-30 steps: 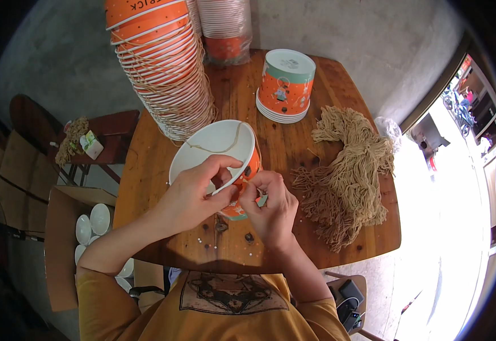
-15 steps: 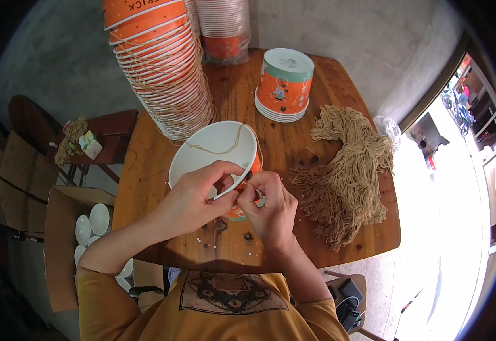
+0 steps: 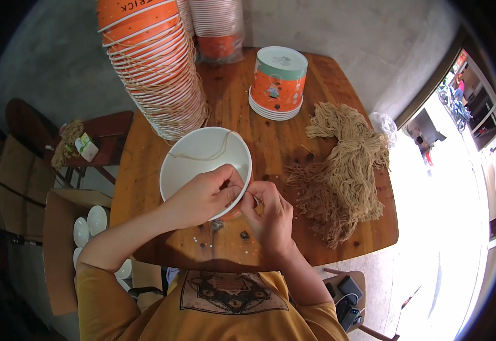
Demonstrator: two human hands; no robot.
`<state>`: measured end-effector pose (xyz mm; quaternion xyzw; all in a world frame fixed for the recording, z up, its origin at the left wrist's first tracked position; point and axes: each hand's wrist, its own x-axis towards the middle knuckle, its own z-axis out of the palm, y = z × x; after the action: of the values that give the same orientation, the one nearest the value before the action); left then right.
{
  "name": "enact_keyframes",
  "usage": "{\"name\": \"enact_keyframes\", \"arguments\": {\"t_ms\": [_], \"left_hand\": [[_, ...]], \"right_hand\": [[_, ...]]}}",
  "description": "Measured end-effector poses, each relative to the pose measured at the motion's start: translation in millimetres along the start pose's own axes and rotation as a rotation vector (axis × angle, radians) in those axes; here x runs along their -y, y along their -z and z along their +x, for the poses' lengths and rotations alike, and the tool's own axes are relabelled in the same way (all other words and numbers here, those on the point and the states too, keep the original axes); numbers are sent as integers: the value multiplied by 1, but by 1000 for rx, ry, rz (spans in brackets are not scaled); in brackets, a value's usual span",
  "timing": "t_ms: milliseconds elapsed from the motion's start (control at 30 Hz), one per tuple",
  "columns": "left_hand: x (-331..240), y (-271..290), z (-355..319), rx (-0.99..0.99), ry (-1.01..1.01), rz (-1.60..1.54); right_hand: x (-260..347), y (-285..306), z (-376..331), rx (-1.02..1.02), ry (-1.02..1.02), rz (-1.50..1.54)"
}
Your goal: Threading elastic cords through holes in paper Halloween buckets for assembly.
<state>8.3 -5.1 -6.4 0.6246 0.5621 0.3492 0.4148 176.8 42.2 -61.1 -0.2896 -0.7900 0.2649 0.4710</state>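
A paper bucket (image 3: pixel 194 149), white inside and orange outside, stands before me with its mouth facing up toward me. A thin tan string (image 3: pixel 220 152) loops across its inside from the far rim. My left hand (image 3: pixel 205 193) reaches over the near rim, its fingers curled against the inner wall on the right; their tips are partly hidden. Just outside that wall, my right hand (image 3: pixel 270 213) is closed in a pinch of thumb and forefinger close to the rim. Whatever lies between the fingertips of either hand is too small to make out.
At the back left rises a tall stack of orange buckets (image 3: pixel 157 79) with strings. Behind it stand plastic-wrapped buckets (image 3: pixel 219 28). Upturned buckets (image 3: pixel 279 85) sit at the back. A bundle of tan strings (image 3: pixel 353 165) lies right. A carton (image 3: pixel 60 250) holds white-mouthed containers on the left.
The bucket has tipped so more of its inside shows and less of its orange side. My left fingers have moved further inside the rim. My right hand remains pinched beside it.
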Motion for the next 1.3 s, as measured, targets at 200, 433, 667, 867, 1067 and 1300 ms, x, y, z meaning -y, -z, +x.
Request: {"name": "enact_keyframes", "arguments": {"t_ms": [200,433,667,867,1067,1300], "left_hand": [[-1,-11,1,-204,-253,495],[-5,-2,0,-207,-243,230],[5,-1,2,-58,43,-464],[9,3,2,94,312,-777],[17,-3,5,131,325,-817],[8,-4,11,108,244,-710]], "right_hand": [[-7,13,3,12,10,44],[-6,28,14,111,-65,92],[3,17,12,201,-234,215],[-5,4,4,159,-398,527],[-10,14,10,231,-452,600],[0,70,54,573,-319,647]]}}
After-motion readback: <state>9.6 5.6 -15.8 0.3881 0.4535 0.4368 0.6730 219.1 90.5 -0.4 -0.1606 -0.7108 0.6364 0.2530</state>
